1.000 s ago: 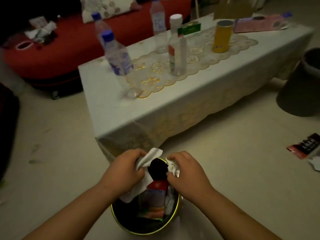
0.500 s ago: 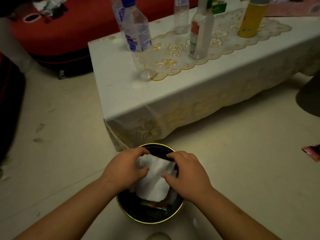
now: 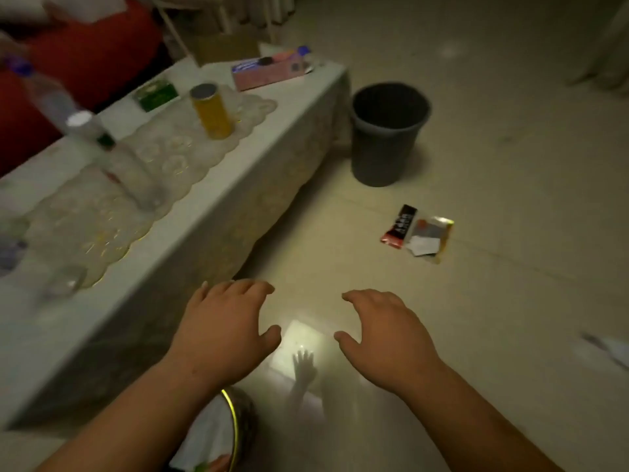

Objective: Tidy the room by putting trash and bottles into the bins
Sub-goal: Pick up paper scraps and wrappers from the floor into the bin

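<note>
Sitting at the bottom edge was the small bin (image 3: 235, 425), gold rim, partly cut off by the frame and the left forearm. White tissue (image 3: 207, 434) and a bit of coloured packaging (image 3: 212, 466) lay inside it. The left hand (image 3: 221, 328) hovered just beyond the bin, palm down, fingers spread loose, holding nothing. The right hand (image 3: 384, 332) was level with it and apart, same pose, also empty, over the floor (image 3: 510, 301). A bright reflection (image 3: 299, 335) showed on the floor between them.

Further out on the floor a red-black wrapper (image 3: 398, 226) lay touching a foil packet (image 3: 434, 235), near the grey bin (image 3: 388, 137). That bin stood upright just beside the far end of the counter (image 3: 299, 97). A pale scrap (image 3: 606, 349) lay at the right edge, blurred.

On the counter a clear bottle (image 3: 132, 178) stood on a lace mat (image 3: 183, 148), with a second bottle (image 3: 47, 93) behind it, blurred. A yellow can (image 3: 212, 112) stood upright on the mat. A green box (image 3: 156, 95) and a pink box (image 3: 272, 69) lay further back. There were more blurred shapes at the left edge, count unclear. A red sofa (image 3: 85, 52) was behind the counter.
</note>
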`<action>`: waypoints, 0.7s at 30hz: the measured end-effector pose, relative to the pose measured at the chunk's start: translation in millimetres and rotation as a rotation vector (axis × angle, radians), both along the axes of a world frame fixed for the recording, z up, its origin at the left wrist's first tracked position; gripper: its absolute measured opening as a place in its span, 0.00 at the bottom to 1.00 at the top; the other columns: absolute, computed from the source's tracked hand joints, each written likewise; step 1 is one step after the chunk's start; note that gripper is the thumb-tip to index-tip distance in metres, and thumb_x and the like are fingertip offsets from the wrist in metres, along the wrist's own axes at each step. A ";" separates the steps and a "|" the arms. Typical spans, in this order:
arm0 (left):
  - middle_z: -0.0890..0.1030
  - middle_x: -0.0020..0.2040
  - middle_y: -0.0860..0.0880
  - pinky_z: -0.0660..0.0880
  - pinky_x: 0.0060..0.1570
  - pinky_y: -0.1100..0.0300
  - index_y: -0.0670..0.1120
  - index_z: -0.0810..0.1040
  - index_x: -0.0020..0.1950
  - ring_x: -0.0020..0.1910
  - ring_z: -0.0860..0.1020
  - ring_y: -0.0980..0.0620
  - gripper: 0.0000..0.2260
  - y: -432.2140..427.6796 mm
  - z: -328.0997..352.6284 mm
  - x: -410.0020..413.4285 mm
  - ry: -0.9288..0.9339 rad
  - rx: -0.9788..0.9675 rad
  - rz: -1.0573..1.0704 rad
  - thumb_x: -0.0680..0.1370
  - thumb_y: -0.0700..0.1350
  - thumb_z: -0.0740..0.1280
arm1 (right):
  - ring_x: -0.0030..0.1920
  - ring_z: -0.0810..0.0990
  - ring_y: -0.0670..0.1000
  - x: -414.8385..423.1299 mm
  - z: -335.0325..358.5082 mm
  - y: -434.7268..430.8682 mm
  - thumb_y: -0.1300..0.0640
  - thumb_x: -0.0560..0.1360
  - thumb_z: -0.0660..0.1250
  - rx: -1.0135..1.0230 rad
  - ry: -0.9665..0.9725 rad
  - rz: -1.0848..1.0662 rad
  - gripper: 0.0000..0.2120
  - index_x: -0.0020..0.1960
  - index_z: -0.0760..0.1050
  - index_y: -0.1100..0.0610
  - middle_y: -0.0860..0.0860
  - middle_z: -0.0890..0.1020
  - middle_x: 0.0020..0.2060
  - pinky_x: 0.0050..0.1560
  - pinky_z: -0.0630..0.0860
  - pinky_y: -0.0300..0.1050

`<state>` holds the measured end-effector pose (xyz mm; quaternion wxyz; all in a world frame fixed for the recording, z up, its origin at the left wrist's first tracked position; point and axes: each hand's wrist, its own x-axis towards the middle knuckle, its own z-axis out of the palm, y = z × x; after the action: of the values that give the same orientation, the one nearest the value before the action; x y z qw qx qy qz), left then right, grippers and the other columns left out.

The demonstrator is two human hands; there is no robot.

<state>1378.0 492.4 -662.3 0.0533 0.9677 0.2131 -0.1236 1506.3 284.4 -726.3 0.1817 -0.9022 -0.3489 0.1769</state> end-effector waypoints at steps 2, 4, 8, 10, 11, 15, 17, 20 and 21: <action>0.69 0.74 0.57 0.55 0.76 0.42 0.62 0.62 0.74 0.73 0.67 0.51 0.29 -31.1 43.7 37.4 0.007 -0.016 -0.095 0.75 0.66 0.60 | 0.69 0.67 0.50 11.6 50.7 -48.1 0.35 0.73 0.62 -0.025 -0.014 -0.119 0.31 0.73 0.63 0.43 0.44 0.71 0.70 0.67 0.69 0.50; 0.69 0.74 0.56 0.56 0.76 0.42 0.61 0.61 0.75 0.73 0.68 0.51 0.29 -66.0 89.7 69.2 0.000 -0.035 -0.185 0.75 0.65 0.61 | 0.71 0.65 0.50 17.7 104.3 -95.1 0.35 0.73 0.62 -0.039 -0.025 -0.228 0.31 0.74 0.62 0.43 0.45 0.70 0.71 0.69 0.67 0.51; 0.72 0.73 0.55 0.59 0.75 0.42 0.60 0.61 0.75 0.71 0.70 0.50 0.30 -136.2 178.9 109.5 -0.018 -0.049 -0.338 0.75 0.65 0.62 | 0.74 0.61 0.53 16.0 208.5 -178.0 0.36 0.74 0.62 -0.064 -0.054 -0.412 0.32 0.74 0.62 0.44 0.46 0.68 0.73 0.71 0.65 0.53; 0.72 0.72 0.55 0.61 0.73 0.43 0.61 0.62 0.74 0.70 0.71 0.50 0.30 -178.8 225.5 121.8 -0.024 -0.058 -0.436 0.74 0.67 0.61 | 0.74 0.62 0.53 3.9 261.6 -224.2 0.36 0.74 0.63 -0.079 -0.063 -0.528 0.31 0.74 0.63 0.44 0.46 0.68 0.73 0.71 0.65 0.53; 0.73 0.72 0.55 0.62 0.73 0.43 0.61 0.62 0.74 0.69 0.72 0.49 0.30 -199.7 246.8 127.5 -0.036 -0.054 -0.490 0.73 0.67 0.60 | 0.73 0.63 0.53 -3.1 284.7 -246.7 0.36 0.73 0.63 -0.083 -0.072 -0.581 0.31 0.74 0.63 0.44 0.47 0.69 0.72 0.70 0.66 0.53; 0.75 0.69 0.54 0.64 0.70 0.45 0.59 0.64 0.73 0.67 0.73 0.48 0.29 -280.1 316.4 141.5 -0.061 -0.076 -0.679 0.74 0.67 0.60 | 0.70 0.65 0.53 -48.9 356.1 -331.6 0.36 0.72 0.63 -0.124 -0.072 -0.812 0.31 0.72 0.65 0.44 0.47 0.71 0.70 0.68 0.68 0.54; 0.75 0.69 0.53 0.65 0.69 0.45 0.59 0.65 0.73 0.68 0.72 0.47 0.29 -322.9 341.1 142.1 -0.069 -0.090 -0.786 0.73 0.66 0.61 | 0.71 0.64 0.52 -82.4 376.4 -372.3 0.35 0.72 0.62 -0.140 -0.058 -0.923 0.31 0.73 0.64 0.44 0.47 0.70 0.71 0.69 0.68 0.53; 0.75 0.69 0.53 0.65 0.69 0.46 0.58 0.65 0.73 0.69 0.71 0.46 0.29 -387.4 363.8 134.3 -0.069 -0.113 -0.917 0.73 0.65 0.62 | 0.71 0.64 0.52 -131.0 392.8 -428.8 0.36 0.73 0.63 -0.168 -0.041 -1.077 0.31 0.73 0.63 0.44 0.47 0.69 0.72 0.68 0.68 0.54; 0.75 0.69 0.53 0.65 0.68 0.46 0.58 0.65 0.73 0.68 0.72 0.46 0.29 -408.1 366.2 128.4 -0.061 -0.113 -0.959 0.73 0.65 0.61 | 0.71 0.64 0.52 -146.0 394.9 -446.8 0.36 0.73 0.63 -0.175 -0.030 -1.120 0.32 0.74 0.63 0.44 0.47 0.69 0.72 0.68 0.68 0.54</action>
<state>1506.4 84.3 -296.0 0.0489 0.9556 -0.2660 -0.1175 1360.3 -162.4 -331.4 0.1674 -0.9636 0.1965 0.0690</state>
